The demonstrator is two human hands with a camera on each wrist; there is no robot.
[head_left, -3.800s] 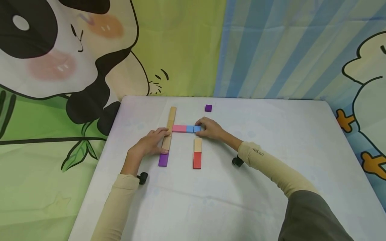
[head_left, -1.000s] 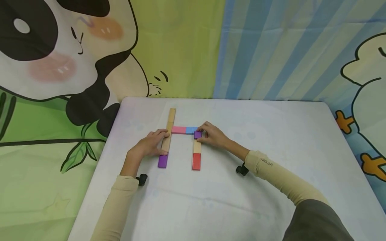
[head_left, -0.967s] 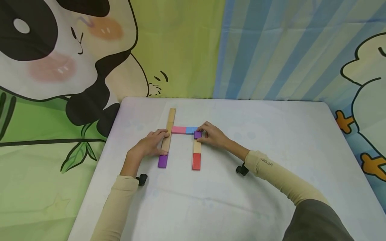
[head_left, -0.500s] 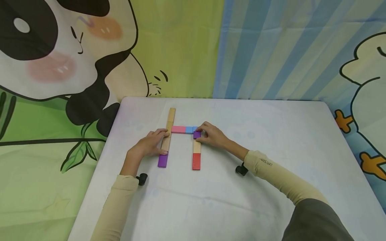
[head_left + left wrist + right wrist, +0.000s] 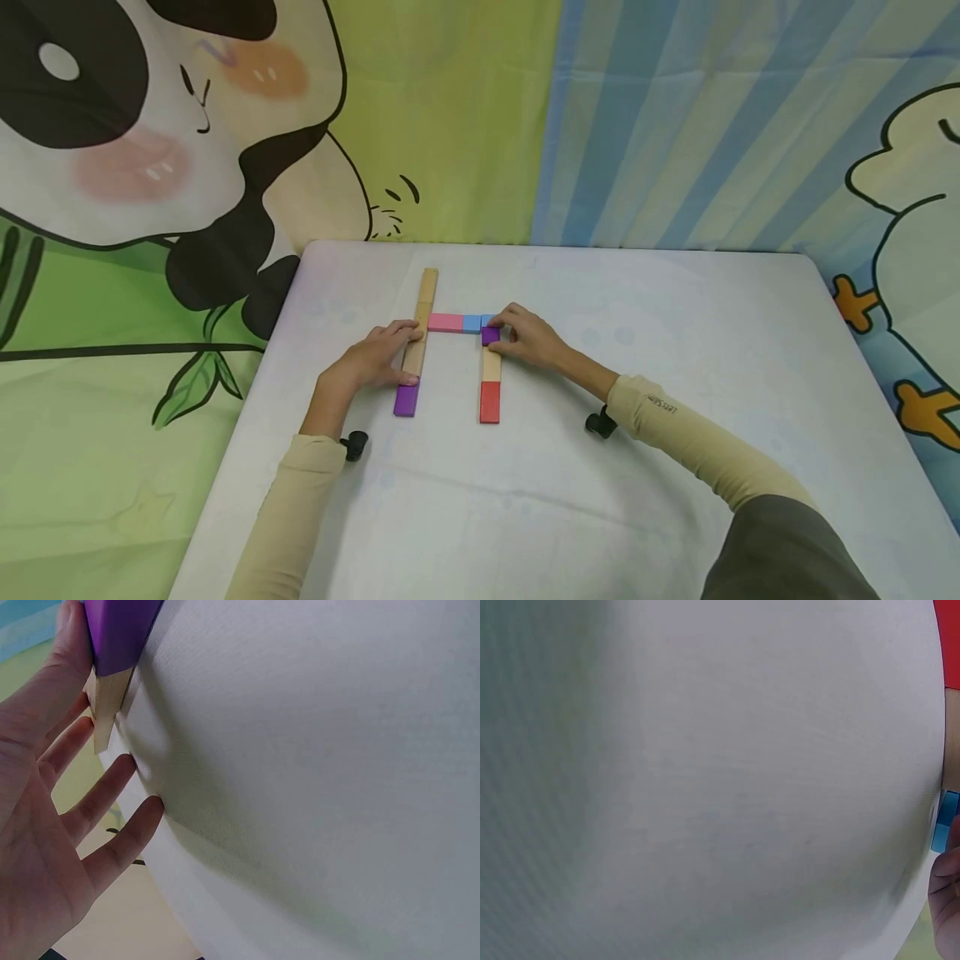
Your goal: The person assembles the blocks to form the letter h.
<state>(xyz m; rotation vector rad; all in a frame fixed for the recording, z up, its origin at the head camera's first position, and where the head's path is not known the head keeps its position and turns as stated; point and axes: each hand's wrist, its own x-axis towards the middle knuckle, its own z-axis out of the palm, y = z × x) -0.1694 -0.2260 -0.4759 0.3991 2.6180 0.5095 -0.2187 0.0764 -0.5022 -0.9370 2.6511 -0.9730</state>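
My left hand (image 5: 378, 357) lies along the left side of a column of flat wooden blocks (image 5: 418, 337), fingers spread and fairly straight. In the left wrist view its thumb (image 5: 69, 645) touches the purple block (image 5: 120, 634) at the column's near end. A pink block (image 5: 447, 322) and blue blocks (image 5: 472, 323) run rightward from this column. My right hand (image 5: 531, 335) pinches a small purple square block (image 5: 490, 336) between thumb and fingers. That block sits at the right end of the blue ones, just above a plain wooden block (image 5: 491, 364) and a red block (image 5: 490, 402).
The blocks lie on a white-covered table (image 5: 637, 500). Behind it hangs a printed cloth (image 5: 465, 117) with a panda and blue stripes. A small black wrist camera (image 5: 355, 446) sits at the left wrist, another black camera (image 5: 601, 422) at the right.
Since the oldest frame, the small purple block has come from the back of the table to the right end of the blue blocks, in my right hand. The left hand stays put; the last second shows little movement.
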